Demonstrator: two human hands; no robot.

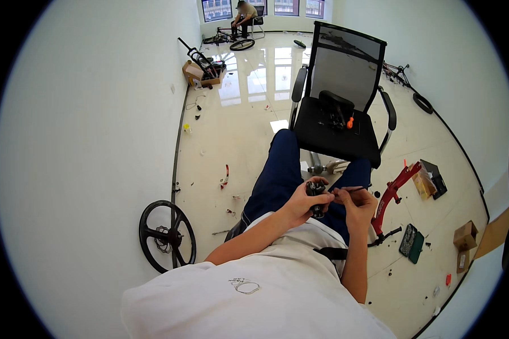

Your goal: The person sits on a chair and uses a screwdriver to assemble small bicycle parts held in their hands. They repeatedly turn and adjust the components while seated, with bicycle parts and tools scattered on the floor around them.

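Over my lap, my left hand (307, 201) is closed around a compact black metal part (316, 199) with some shiny spots; its exact kind cannot be made out. My right hand (356, 206) pinches a thin dark rod-like tool (353, 190) just to the right of that part. The fingertips of both hands nearly meet, and they hide where the tool ends. In front of my knees is a black mesh office chair (336, 127). On its seat lie a bicycle saddle (336, 101), small black parts and an orange-handled tool (350, 122).
A black spoked wheel (167, 236) leans at the left wall. To my right are a red frame piece (391, 198), a green tool case (412, 244) and cardboard boxes (465, 236). Small parts dot the floor. Far off, a seated person (245, 16) bends by a bicycle (223, 37).
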